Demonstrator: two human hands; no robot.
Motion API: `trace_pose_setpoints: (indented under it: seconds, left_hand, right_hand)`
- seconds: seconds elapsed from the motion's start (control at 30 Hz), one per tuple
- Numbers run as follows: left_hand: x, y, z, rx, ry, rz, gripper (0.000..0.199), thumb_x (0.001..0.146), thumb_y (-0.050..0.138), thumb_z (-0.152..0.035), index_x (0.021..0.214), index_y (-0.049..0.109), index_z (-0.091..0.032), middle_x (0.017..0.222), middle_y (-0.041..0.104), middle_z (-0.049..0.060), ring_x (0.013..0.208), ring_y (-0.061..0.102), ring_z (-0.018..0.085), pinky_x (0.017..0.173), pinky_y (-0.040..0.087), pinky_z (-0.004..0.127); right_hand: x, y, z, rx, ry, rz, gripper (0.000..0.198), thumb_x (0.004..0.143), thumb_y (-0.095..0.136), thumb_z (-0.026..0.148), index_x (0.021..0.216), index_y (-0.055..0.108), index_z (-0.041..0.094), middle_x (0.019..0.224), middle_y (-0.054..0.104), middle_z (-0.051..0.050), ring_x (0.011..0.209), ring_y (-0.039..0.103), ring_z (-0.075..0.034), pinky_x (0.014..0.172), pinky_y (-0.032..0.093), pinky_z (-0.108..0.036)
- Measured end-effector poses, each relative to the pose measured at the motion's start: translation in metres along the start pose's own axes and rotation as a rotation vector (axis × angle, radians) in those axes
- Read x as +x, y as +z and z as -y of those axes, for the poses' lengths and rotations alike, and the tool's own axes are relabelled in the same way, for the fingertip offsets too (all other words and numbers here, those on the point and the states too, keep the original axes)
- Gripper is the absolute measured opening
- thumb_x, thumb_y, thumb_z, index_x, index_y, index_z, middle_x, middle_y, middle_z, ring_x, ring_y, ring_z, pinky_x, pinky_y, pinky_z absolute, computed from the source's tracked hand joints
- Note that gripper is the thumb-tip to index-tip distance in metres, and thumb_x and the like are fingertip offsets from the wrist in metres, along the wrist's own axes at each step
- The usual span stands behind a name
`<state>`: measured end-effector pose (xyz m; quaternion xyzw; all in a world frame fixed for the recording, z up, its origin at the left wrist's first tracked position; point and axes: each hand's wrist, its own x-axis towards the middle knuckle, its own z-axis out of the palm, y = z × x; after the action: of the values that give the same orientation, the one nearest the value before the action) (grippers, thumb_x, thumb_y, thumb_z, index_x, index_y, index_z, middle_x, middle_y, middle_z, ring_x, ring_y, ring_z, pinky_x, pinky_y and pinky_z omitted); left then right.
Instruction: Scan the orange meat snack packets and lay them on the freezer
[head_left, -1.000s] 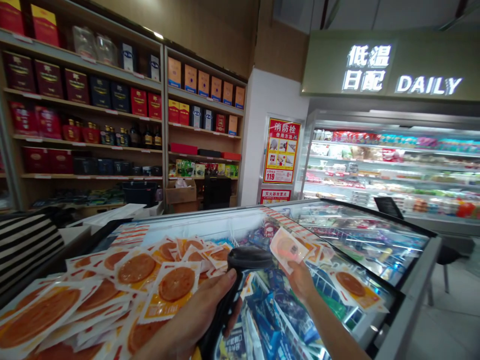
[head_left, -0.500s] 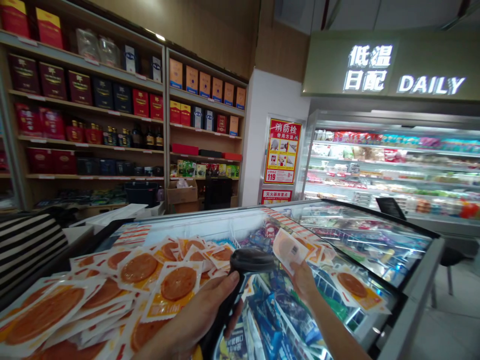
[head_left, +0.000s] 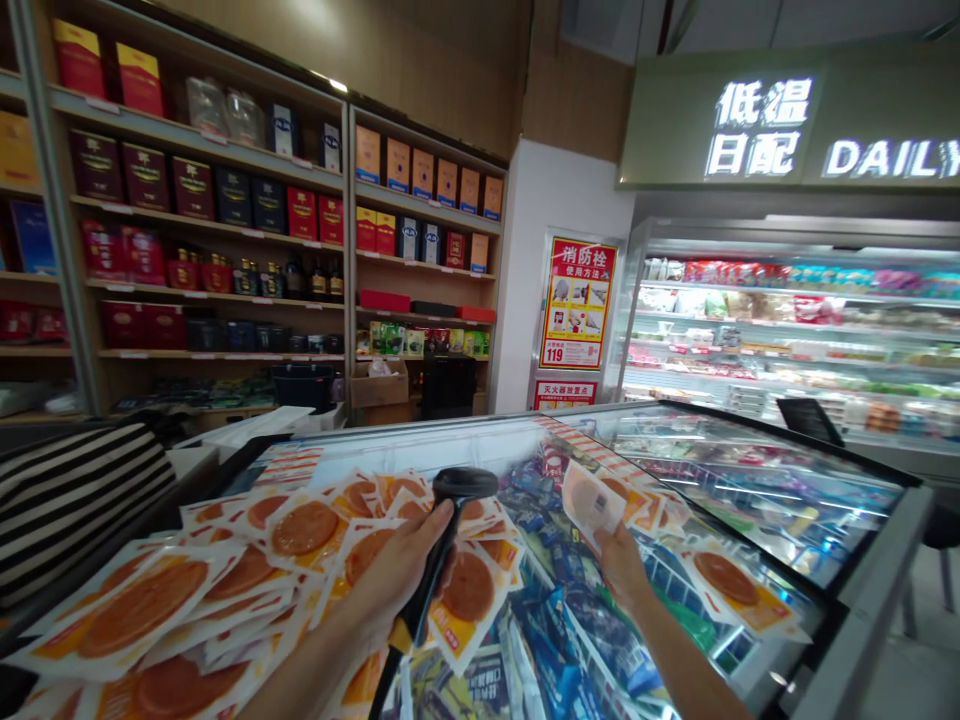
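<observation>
My left hand [head_left: 403,560] is closed around the handle of a black barcode scanner [head_left: 463,485], its head pointing up and away from me. Pinched in my right hand [head_left: 622,565] is a flat packet [head_left: 591,497], turned with its pale back and a small printed label towards me. Many packets like it, each showing a round orange-brown disc, form a pile [head_left: 304,528] on the left beneath my left arm. A few more packets [head_left: 637,500] lie just beyond my right hand. One single packet [head_left: 739,590] rests farther right on the freezer's glass.
Below my hands, a chest freezer [head_left: 874,510] holds blue bags [head_left: 562,640] in wire baskets. Striped black-and-white cloth [head_left: 82,505] lies at the left. Shelves of boxes [head_left: 195,187] and a lit refrigerated display [head_left: 750,330] stand behind.
My left hand has moved the scanner left, over the packet pile, uncovering packets beside the blue bags. My right hand still grips its packet. The view has turned slightly left.
</observation>
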<state>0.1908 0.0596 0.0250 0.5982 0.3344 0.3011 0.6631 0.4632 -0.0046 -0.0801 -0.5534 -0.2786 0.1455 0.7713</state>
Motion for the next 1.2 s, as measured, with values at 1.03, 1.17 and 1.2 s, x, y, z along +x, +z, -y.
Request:
trace_pose_setpoints:
  seconds: [1.03, 1.17, 1.2]
  left_hand:
    - [0.02, -0.05, -0.004, 0.012, -0.011, -0.353, 0.044, 0.052, 0.054, -0.059, 0.059, 0.047, -0.015, 0.044, 0.05, -0.001, 0.039, 0.047, 0.011, 0.039, 0.038, 0.023]
    - [0.014, -0.038, -0.006, -0.017, -0.029, -0.285, 0.044, 0.055, 0.053, -0.059, 0.057, 0.045, -0.016, 0.043, 0.049, -0.001, 0.037, 0.044, 0.009, 0.038, 0.036, 0.021]
    - [0.012, -0.033, -0.007, -0.019, -0.029, -0.258, 0.044, 0.055, 0.052, -0.059, 0.056, 0.045, -0.016, 0.042, 0.048, -0.002, 0.036, 0.044, 0.009, 0.037, 0.035, 0.021]
  right_hand:
    - [0.025, 0.023, 0.018, -0.869, -0.295, 0.246, 0.043, 0.063, 0.046, 0.016, 0.104, 0.055, 0.014, 0.112, 0.053, -0.012, 0.107, 0.042, -0.024, 0.094, 0.025, -0.038]
    - [0.047, -0.027, 0.02, -0.935, -0.288, 0.062, 0.046, 0.056, 0.053, 0.012, 0.102, 0.054, 0.014, 0.123, 0.041, -0.014, 0.12, 0.019, -0.031, 0.095, 0.002, -0.051]
    - [0.049, -0.035, 0.02, -0.934, -0.28, 0.032, 0.045, 0.055, 0.054, 0.013, 0.1, 0.055, 0.014, 0.123, 0.041, -0.014, 0.12, 0.018, -0.033, 0.094, -0.001, -0.053]
